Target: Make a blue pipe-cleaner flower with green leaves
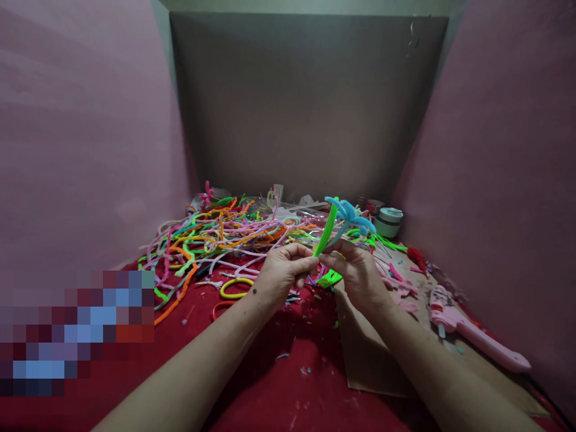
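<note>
In front of me, a bright green pipe-cleaner leaf stands up from a pinch between thumb and finger of my left hand. My right hand is closed on the stem of a light blue pipe-cleaner flower, whose petals lean to the right above the knuckles. The fingertips of both hands meet at the base of the leaf and stem, so the exact joint is hidden. Below the fingers lies another bundle of green pipe cleaners.
A tangled heap of coloured pipe cleaners covers the back left. Scissors with yellow and red handles lie by my left wrist. On the right are a pink glue gun, cardboard and a lidded jar. Scraps dot the red cloth.
</note>
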The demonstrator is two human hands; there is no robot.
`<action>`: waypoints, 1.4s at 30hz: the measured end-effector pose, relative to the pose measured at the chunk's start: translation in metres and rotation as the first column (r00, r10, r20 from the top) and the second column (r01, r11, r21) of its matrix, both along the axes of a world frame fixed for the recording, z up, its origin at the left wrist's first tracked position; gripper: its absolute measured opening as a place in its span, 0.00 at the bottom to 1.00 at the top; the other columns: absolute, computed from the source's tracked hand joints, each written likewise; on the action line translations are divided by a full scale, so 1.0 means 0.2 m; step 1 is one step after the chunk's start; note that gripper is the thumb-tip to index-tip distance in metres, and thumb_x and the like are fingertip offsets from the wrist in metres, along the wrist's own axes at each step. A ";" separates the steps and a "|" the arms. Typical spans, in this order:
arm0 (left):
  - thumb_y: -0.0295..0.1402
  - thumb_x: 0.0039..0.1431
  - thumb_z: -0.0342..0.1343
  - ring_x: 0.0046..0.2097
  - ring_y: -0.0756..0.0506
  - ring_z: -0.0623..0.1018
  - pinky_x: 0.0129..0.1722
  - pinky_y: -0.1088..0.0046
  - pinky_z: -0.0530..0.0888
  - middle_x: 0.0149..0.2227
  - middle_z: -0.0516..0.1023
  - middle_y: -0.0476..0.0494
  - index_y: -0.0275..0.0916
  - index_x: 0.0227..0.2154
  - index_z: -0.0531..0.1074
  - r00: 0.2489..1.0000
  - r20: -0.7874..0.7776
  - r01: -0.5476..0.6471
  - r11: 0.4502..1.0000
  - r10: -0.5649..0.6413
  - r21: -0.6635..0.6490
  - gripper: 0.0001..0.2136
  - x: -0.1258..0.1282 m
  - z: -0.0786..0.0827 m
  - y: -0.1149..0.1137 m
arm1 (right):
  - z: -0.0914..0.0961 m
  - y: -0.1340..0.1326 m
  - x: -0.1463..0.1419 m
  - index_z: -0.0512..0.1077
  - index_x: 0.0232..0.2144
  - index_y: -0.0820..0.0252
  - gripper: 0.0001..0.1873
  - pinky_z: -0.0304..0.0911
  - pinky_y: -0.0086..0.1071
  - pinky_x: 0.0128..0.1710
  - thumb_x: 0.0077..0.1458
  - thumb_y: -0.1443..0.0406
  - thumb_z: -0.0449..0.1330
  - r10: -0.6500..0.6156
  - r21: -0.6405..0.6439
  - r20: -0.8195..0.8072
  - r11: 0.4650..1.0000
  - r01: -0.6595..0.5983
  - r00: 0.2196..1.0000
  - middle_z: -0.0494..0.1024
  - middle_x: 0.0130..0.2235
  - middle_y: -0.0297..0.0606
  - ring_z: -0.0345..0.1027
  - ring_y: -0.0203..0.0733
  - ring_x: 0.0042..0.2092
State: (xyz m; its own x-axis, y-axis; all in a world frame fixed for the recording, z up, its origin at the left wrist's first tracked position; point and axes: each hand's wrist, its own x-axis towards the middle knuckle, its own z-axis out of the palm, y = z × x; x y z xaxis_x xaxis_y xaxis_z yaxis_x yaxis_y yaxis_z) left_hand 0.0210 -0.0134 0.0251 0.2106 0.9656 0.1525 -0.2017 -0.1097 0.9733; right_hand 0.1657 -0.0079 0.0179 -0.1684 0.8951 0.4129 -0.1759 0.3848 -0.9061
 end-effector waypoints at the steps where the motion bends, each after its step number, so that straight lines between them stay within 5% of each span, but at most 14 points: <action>1: 0.33 0.44 0.62 0.13 0.58 0.61 0.12 0.83 0.55 0.17 0.71 0.53 0.34 0.24 0.68 1.000 0.018 0.002 1.000 -0.001 -0.012 0.09 0.00 -0.01 0.00 | 0.00 0.00 0.00 0.73 0.26 0.56 0.05 0.59 0.34 0.35 0.44 0.62 0.63 -0.020 0.005 0.002 1.000 0.020 1.000 0.75 0.27 0.32 0.65 0.39 0.30; 7: 0.35 0.45 0.62 0.13 0.58 0.62 0.12 0.83 0.55 0.19 0.73 0.51 0.34 0.23 0.67 0.997 0.074 0.016 1.000 -0.014 -0.025 0.10 0.01 -0.04 0.02 | 0.00 0.00 -0.01 0.72 0.24 0.56 0.04 0.58 0.33 0.36 0.42 0.63 0.64 -0.126 0.063 0.028 0.990 0.124 0.992 0.72 0.27 0.31 0.63 0.39 0.32; 14: 0.31 0.42 0.62 0.12 0.57 0.61 0.12 0.81 0.56 0.11 0.66 0.55 0.34 0.18 0.68 0.994 -0.094 -0.061 0.997 0.065 0.043 0.08 0.00 0.01 0.00 | -0.05 0.03 0.01 0.72 0.24 0.56 0.04 0.58 0.34 0.39 0.42 0.65 0.64 -0.185 0.093 0.093 0.980 0.176 0.978 0.72 0.31 0.32 0.63 0.41 0.36; 21: 0.29 0.40 0.62 0.14 0.57 0.61 0.14 0.81 0.58 0.15 0.68 0.54 0.34 0.21 0.71 0.994 -0.076 -0.073 0.997 0.075 0.028 0.06 0.03 0.00 -0.02 | -0.05 0.03 0.00 0.71 0.24 0.56 0.05 0.58 0.33 0.35 0.41 0.66 0.65 -0.052 0.000 -0.044 0.999 0.052 0.998 0.71 0.27 0.29 0.63 0.37 0.31; 30: 0.30 0.42 0.60 0.15 0.58 0.60 0.15 0.81 0.54 0.15 0.67 0.54 0.34 0.21 0.70 0.989 0.039 -0.141 0.990 0.140 0.018 0.06 0.06 -0.01 -0.03 | -0.01 0.02 0.00 0.73 0.24 0.56 0.06 0.61 0.34 0.34 0.40 0.63 0.66 -0.039 -0.057 -0.044 0.998 0.036 0.998 0.74 0.25 0.30 0.65 0.37 0.28; 42: 0.29 0.43 0.58 0.18 0.57 0.60 0.19 0.80 0.56 0.17 0.68 0.54 0.35 0.21 0.71 0.990 0.025 -0.143 0.988 0.142 0.057 0.03 0.05 -0.01 -0.04 | -0.04 0.05 0.02 0.79 0.32 0.53 0.09 0.58 0.39 0.46 0.45 0.60 0.64 0.055 0.027 0.064 0.998 -0.057 0.996 0.78 0.35 0.34 0.67 0.44 0.41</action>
